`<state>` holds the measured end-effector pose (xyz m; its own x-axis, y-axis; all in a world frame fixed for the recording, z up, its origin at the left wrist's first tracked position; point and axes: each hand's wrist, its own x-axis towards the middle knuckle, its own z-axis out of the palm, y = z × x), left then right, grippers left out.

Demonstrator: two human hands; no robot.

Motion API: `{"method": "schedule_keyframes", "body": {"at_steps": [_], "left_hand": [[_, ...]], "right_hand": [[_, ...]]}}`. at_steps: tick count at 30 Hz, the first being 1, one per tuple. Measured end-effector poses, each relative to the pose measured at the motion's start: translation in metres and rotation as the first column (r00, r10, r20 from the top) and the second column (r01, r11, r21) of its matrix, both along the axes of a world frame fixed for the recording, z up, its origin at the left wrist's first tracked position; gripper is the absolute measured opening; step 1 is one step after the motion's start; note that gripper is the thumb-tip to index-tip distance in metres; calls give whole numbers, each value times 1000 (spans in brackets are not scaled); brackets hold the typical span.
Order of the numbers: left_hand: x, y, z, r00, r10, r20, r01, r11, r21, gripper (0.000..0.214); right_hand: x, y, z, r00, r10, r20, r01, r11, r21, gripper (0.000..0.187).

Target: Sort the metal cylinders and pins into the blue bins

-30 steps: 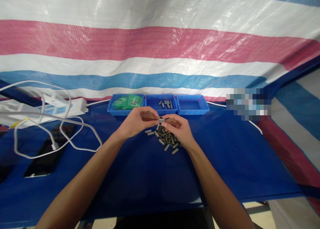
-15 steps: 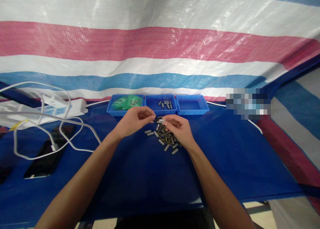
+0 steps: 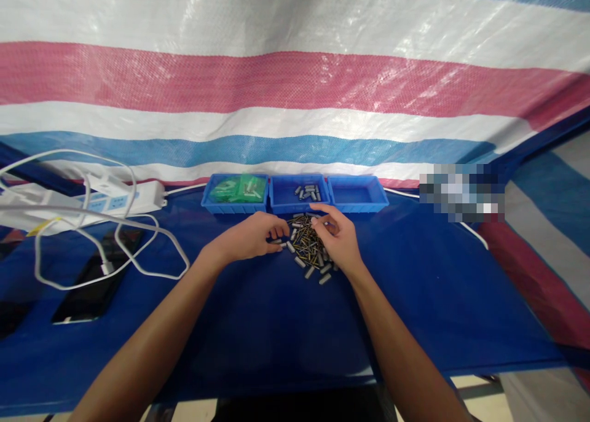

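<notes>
Picking, apparently, through parts pile (image 3: 306,241) toward tabletop's (image 3: 415,287) far edge | left hand (image 3: 255,236): grip unclear | right hand (image 3: 341,238): thumb, forefinger spread | next: likely fingertip pinch

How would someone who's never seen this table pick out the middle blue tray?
Find the striped sheet behind the blue table. At its foot, beyond the pile of small parts, stand three blue trays. The middle tray alone has loose grey cylinders in it; the left tray holds green packets.
</notes>
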<state>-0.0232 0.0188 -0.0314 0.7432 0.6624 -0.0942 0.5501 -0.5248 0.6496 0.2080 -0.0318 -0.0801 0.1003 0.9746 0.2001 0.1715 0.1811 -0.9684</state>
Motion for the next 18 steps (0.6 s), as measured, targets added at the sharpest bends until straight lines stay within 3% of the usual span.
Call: {"method": "schedule_keyframes", "body": {"at_steps": [9,15,18], "left_hand": [[5,-2,-1,999,30,22,-30,999,-11,18],[7,2,-7,988,141,67,-143,989,26,11],[7,1,-3,959,209,192,-212,977,-4,11]], "right_hand": [[-2,0,2,999,17,-51,-18,999,-31,30],[-2,1,1,998,25,-63,-27,999,-28,29],[-2,0,2,998,26,-65,-28,999,-34,27]]}}
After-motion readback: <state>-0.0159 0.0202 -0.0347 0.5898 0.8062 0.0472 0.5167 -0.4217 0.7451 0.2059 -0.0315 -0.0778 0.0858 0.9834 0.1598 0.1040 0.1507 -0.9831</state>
